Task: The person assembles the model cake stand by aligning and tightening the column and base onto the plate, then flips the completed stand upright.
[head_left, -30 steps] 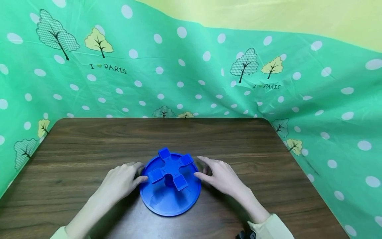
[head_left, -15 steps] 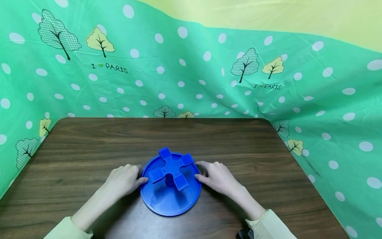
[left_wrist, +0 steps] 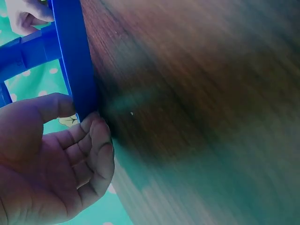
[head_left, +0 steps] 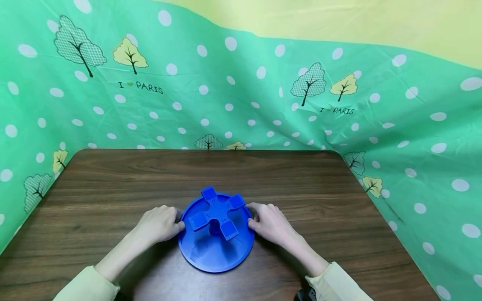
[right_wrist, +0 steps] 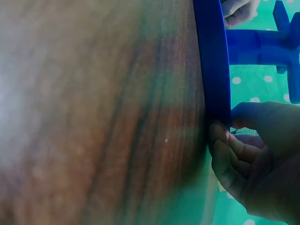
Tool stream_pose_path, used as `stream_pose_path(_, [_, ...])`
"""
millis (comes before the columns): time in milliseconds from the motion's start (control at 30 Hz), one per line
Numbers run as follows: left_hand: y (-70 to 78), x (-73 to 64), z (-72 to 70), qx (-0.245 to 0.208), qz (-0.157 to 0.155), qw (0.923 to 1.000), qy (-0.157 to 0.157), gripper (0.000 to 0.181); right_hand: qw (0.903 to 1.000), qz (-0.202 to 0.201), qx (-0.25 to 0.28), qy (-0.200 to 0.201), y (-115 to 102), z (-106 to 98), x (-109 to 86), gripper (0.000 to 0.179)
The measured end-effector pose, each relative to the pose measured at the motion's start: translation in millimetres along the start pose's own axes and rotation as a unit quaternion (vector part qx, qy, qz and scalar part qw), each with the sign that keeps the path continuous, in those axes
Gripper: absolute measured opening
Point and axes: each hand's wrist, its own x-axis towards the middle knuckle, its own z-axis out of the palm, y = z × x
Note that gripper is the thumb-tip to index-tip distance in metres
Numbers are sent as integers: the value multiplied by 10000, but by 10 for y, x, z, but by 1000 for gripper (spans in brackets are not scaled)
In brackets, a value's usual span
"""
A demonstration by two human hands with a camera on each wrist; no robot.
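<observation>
A blue plastic stand sits on the table in the head view, with a round base (head_left: pixel 214 259) and a short post. On top of the post is a cross-shaped piece (head_left: pixel 217 211) with flat, angled ends. My left hand (head_left: pixel 159 223) grips the base's left rim, thumb on the upper side and fingertips at the lower edge in the left wrist view. At the opposite rim, my right hand (head_left: pixel 272 223) pinches the base between thumb and fingers. The right wrist view shows those fingertips (right_wrist: pixel 218 133) at the bottom edge.
The dark wood-grain table (head_left: pixel 113 175) extends around the stand. Behind it and along its sides hangs a green dotted cloth (head_left: pixel 241 92) printed with trees. A small black object (head_left: pixel 306 294) shows by the right sleeve at the bottom.
Both hands have come in against the rim; the right hand's fingers have lowered and closed onto it. The blue stand stays nearly in place.
</observation>
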Motion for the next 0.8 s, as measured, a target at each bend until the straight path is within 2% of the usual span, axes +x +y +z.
stream_pose_path(167, [-32, 41, -19, -187, 43, 9998, 77, 34, 9999, 39, 143, 24, 13, -44, 21, 37])
stream_pose_path(333, [-27, 101, -113, -262, 106, 9988, 397, 33, 9994, 63, 298, 187, 17, -154, 76, 35])
stream_pose_path(567, [22, 166, -290, -362, 349, 9954, 813, 27, 9985, 199, 440, 255, 3, -325, 146, 34])
stream_pose_path(800, [49, 194, -360, -527, 475, 9912, 1115, 23, 9983, 96, 371, 433, 14, -428, 210, 32])
